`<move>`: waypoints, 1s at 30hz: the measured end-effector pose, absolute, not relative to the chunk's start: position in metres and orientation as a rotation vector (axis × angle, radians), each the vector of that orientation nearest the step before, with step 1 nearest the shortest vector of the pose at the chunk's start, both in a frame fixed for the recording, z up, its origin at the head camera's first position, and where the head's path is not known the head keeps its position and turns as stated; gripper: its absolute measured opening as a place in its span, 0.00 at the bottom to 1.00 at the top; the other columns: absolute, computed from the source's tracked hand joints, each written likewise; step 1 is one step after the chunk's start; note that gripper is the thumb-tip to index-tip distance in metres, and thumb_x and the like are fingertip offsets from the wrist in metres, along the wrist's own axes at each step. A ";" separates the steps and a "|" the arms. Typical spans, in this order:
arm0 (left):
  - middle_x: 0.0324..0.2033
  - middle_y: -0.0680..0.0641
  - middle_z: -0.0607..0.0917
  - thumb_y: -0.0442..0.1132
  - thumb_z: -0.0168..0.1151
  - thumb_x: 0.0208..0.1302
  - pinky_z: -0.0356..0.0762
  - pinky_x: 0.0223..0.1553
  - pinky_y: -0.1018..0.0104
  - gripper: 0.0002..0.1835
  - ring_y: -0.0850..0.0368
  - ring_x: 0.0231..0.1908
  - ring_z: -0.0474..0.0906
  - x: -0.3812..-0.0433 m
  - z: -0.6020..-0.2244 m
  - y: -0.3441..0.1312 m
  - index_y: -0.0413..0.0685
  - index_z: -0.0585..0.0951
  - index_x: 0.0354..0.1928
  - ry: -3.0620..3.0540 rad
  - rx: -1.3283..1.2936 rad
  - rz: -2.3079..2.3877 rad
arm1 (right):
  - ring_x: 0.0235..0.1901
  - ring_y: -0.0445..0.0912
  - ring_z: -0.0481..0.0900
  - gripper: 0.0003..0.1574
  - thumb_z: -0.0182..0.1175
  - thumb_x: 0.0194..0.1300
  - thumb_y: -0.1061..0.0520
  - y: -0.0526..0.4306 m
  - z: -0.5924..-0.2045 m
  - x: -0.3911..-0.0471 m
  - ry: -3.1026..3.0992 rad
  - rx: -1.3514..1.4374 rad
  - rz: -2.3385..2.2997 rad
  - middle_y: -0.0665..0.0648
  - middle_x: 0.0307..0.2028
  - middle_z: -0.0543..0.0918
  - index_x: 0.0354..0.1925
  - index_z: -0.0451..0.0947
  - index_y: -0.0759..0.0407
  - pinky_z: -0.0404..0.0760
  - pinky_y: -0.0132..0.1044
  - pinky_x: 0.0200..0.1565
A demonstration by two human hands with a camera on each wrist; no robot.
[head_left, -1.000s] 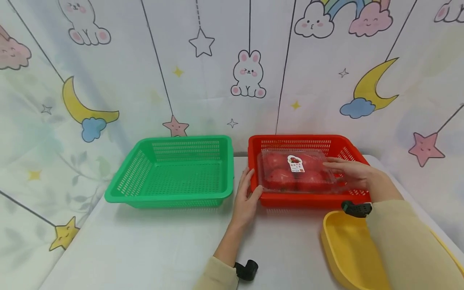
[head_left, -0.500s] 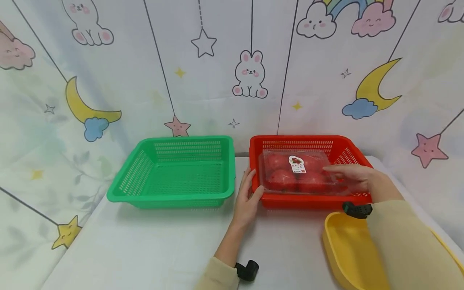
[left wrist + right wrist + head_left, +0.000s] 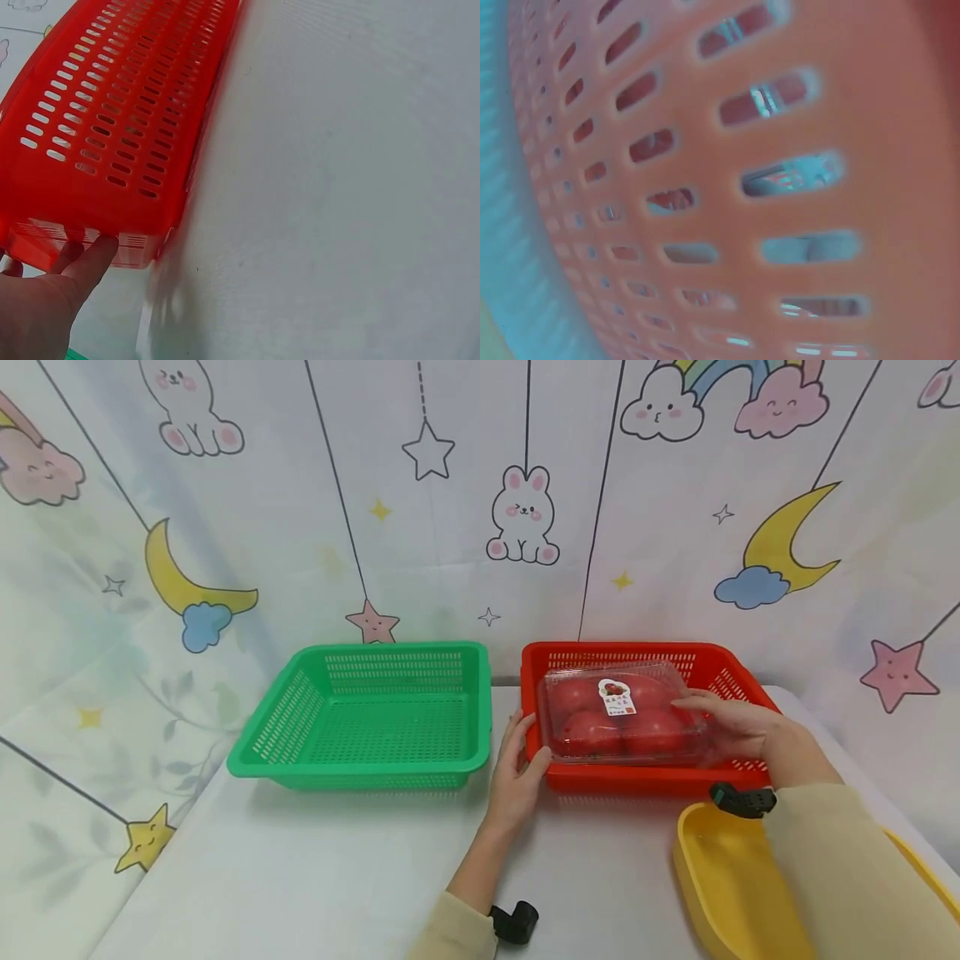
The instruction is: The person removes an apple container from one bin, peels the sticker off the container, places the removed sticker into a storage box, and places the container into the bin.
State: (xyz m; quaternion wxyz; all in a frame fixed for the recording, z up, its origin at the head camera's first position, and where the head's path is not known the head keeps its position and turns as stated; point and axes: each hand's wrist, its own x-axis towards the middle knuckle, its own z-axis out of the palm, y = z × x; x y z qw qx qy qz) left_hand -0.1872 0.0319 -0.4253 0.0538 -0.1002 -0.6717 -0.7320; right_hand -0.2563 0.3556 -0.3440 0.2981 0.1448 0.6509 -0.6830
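In the head view, a clear plastic box of tomatoes [image 3: 652, 735] with a white label lies over the left part of the red basket [image 3: 630, 781]. My right hand [image 3: 738, 727] holds the box by its right end; some of those fingers are hidden. Across the basket's front left corner, my left hand [image 3: 516, 781] rests with fairly straight fingers against the edge. The left wrist view shows the left hand's fingers [image 3: 90, 266] touching the basket's slotted wall. Blurred slotted wall of the basket [image 3: 705, 150] fills the right wrist view, where the right hand does not appear.
To the left stands a green basket [image 3: 393, 727] with nothing in it. A yellow tray [image 3: 738, 877] sits at the front right, partly under the right sleeve [image 3: 847, 868]. Behind the white table [image 3: 337, 877] hangs a printed curtain [image 3: 450, 527].
The tomato box has risen slightly in the red basket, its far side higher than before, with the right hand on it. My left hand keeps its place. The whole view has shifted slightly.
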 end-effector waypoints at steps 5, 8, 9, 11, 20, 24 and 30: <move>0.77 0.56 0.55 0.37 0.64 0.67 0.76 0.58 0.52 0.35 0.53 0.75 0.49 -0.188 -0.424 0.030 0.58 0.66 0.75 -2.033 -0.309 -2.225 | 0.68 0.57 0.53 0.60 0.61 0.72 0.42 0.351 -0.340 -0.254 1.732 0.415 -1.882 0.56 0.72 0.50 0.80 0.28 0.31 0.74 0.53 0.61; 0.77 0.57 0.56 0.37 0.64 0.66 0.75 0.59 0.51 0.35 0.53 0.75 0.49 -0.188 -0.424 0.030 0.57 0.67 0.74 -2.040 -0.311 -2.216 | 0.65 0.55 0.57 0.57 0.63 0.70 0.41 0.349 -0.339 -0.254 1.708 0.448 -1.917 0.54 0.68 0.56 0.79 0.34 0.32 0.74 0.51 0.62; 0.77 0.56 0.56 0.37 0.64 0.66 0.75 0.59 0.51 0.34 0.52 0.75 0.49 -0.188 -0.425 0.030 0.57 0.68 0.74 -2.043 -0.314 -2.208 | 0.65 0.55 0.59 0.56 0.63 0.70 0.41 0.349 -0.339 -0.254 1.703 0.454 -1.919 0.53 0.67 0.58 0.78 0.35 0.34 0.74 0.51 0.62; 0.77 0.56 0.56 0.37 0.64 0.66 0.75 0.60 0.51 0.34 0.52 0.75 0.50 -0.187 -0.425 0.030 0.56 0.68 0.74 -2.050 -0.322 -2.187 | 0.64 0.55 0.60 0.54 0.62 0.70 0.40 0.350 -0.340 -0.253 1.692 0.458 -1.923 0.53 0.66 0.60 0.77 0.37 0.36 0.74 0.51 0.62; 0.76 0.57 0.57 0.36 0.63 0.66 0.74 0.60 0.51 0.33 0.54 0.74 0.51 -0.190 -0.428 0.026 0.55 0.68 0.74 -2.071 -0.337 -2.128 | 0.63 0.55 0.63 0.37 0.62 0.71 0.43 0.348 -0.347 -0.254 1.651 0.430 -1.955 0.53 0.65 0.63 0.68 0.51 0.36 0.72 0.54 0.62; 0.75 0.58 0.58 0.37 0.63 0.67 0.75 0.59 0.51 0.34 0.54 0.74 0.52 -0.191 -0.429 0.026 0.54 0.67 0.74 -2.061 -0.351 -2.139 | 0.62 0.54 0.64 0.31 0.59 0.73 0.43 0.352 -0.344 -0.255 1.715 0.376 -1.915 0.52 0.63 0.63 0.63 0.52 0.35 0.73 0.52 0.62; 0.76 0.57 0.57 0.37 0.62 0.67 0.75 0.59 0.53 0.33 0.55 0.74 0.52 -0.192 -0.430 0.027 0.57 0.68 0.74 -2.061 -0.357 -2.144 | 0.58 0.51 0.68 0.28 0.57 0.74 0.42 0.362 -0.342 -0.254 1.795 0.328 -1.873 0.49 0.59 0.68 0.61 0.52 0.34 0.75 0.50 0.60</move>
